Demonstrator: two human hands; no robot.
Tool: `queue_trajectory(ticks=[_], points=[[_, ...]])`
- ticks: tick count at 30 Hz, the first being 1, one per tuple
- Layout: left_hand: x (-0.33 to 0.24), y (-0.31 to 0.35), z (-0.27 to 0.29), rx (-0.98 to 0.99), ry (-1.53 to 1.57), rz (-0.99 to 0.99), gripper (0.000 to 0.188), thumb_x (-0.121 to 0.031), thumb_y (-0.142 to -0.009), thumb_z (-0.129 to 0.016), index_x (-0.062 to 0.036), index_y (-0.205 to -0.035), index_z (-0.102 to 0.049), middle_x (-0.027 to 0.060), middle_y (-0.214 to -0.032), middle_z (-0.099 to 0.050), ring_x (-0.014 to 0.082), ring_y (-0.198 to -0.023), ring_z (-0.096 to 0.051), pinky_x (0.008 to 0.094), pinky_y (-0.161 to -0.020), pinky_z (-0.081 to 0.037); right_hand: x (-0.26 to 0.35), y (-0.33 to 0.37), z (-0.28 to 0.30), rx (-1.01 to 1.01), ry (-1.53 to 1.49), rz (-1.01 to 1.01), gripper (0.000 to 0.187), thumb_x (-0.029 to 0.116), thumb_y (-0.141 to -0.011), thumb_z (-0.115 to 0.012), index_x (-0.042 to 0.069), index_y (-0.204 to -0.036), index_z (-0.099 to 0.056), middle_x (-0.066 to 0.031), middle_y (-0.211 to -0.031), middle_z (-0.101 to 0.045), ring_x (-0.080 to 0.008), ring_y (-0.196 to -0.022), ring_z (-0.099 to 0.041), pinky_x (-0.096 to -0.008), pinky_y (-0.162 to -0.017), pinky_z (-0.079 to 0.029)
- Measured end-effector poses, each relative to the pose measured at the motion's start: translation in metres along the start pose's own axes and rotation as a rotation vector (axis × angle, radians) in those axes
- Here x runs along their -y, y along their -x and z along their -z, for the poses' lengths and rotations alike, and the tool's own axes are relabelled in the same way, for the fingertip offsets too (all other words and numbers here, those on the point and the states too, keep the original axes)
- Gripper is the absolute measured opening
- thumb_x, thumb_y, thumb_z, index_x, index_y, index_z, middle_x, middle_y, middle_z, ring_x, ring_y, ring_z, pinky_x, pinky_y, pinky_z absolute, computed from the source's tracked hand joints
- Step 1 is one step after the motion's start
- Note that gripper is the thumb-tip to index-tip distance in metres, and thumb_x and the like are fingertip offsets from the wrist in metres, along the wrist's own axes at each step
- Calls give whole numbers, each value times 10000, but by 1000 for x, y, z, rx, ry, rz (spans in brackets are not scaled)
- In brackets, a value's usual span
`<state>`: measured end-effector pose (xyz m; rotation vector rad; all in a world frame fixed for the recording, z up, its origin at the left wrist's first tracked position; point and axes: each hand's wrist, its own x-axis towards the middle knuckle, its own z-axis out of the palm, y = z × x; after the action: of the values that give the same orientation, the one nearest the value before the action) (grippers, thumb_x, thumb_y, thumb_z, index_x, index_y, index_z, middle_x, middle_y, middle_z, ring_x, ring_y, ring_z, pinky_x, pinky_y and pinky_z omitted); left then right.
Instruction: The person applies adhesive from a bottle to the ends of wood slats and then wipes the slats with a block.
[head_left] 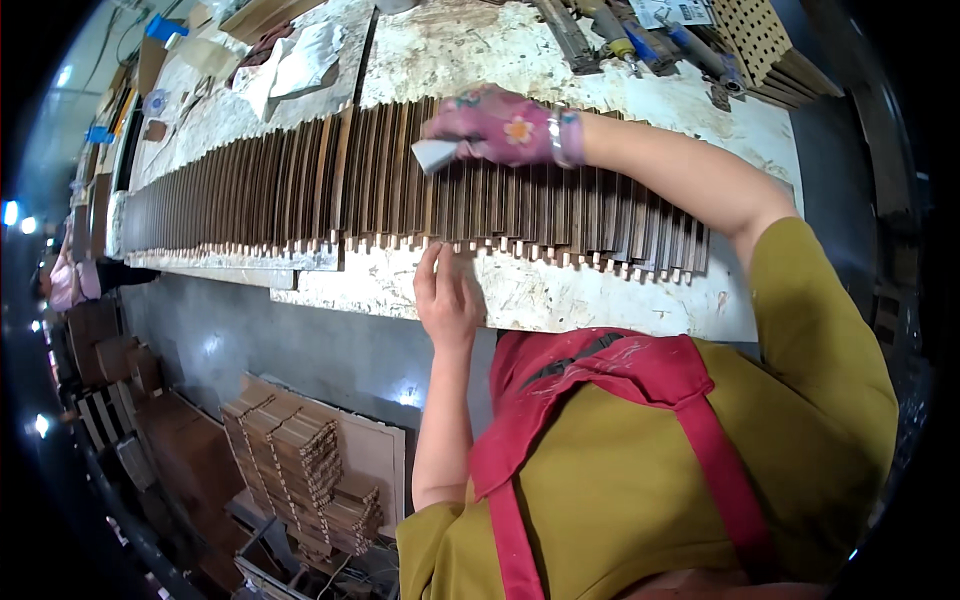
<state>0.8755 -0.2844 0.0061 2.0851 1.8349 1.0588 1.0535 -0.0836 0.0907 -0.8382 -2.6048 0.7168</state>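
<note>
A long row of dark brown wooden slats (385,180) lies side by side on the worktable, pale peg-like ends showing along the near edge. My right hand (500,127) wears a pink flowered glove and reaches across the row. Its fingers are closed round a small whitish block (433,155), which is at the tops of the slats; whether it is a sanding block is not clear. My bare left hand (446,295) is at the near side, its outstretched fingertips touching the slat ends near the middle of the row.
Power tools (610,40) lie at the far right beside a perforated tan block (750,45). A white cloth (300,65) is at the far left. Stacked brown wooden pieces (290,460) stand low on my left. Another person (75,280) is at the far left edge.
</note>
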Motion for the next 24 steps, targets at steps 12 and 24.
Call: queue_trajectory(ticks=[12,24], points=[[6,3,-8,-27,-80,-22,405,-31,-856,-580,-10,-1260,-560,189,-1305,-499,364,-1194,-503,422,-981,-446,-42,78,70,3,-245,-228,488,237,-866,-655,139,-1328,-533,-89,-976,-681,-200,-833,-660,-365,-810,-512],[3,2,-3,18,-15,-37,479,-8,-812,-566,-10,-1290,-534,180,-1319,-491,367,-1206,-489,427,-1008,-418,-8,91,56,-124,-170,-322,610,521,-859,-616,96,-1292,-554,-119,-1189,-633,-210,-1001,-650,-336,-901,-507]])
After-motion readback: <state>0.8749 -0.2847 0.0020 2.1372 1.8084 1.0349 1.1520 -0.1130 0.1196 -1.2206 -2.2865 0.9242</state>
